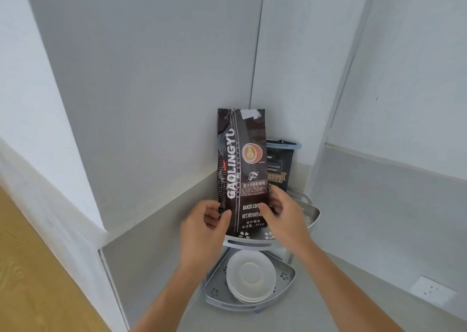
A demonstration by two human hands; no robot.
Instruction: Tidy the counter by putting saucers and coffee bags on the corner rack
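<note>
A tall dark coffee bag [241, 165] marked GAOLINGYU stands upright on the top shelf of the grey corner rack [313, 215]. My left hand [204, 230] pinches its lower left edge, and my right hand [285, 218] holds its lower right edge. Behind it to the right stands a second, shorter dark coffee bag [279, 170], partly hidden. On the rack's bottom shelf [288, 276] lies a stack of white saucers [250, 276].
The rack sits in the corner of a grey counter [151, 268], between two grey-white walls. A white wall socket [433, 291] is at the lower right. A wooden floor [38, 268] shows at the left, beyond the counter's edge.
</note>
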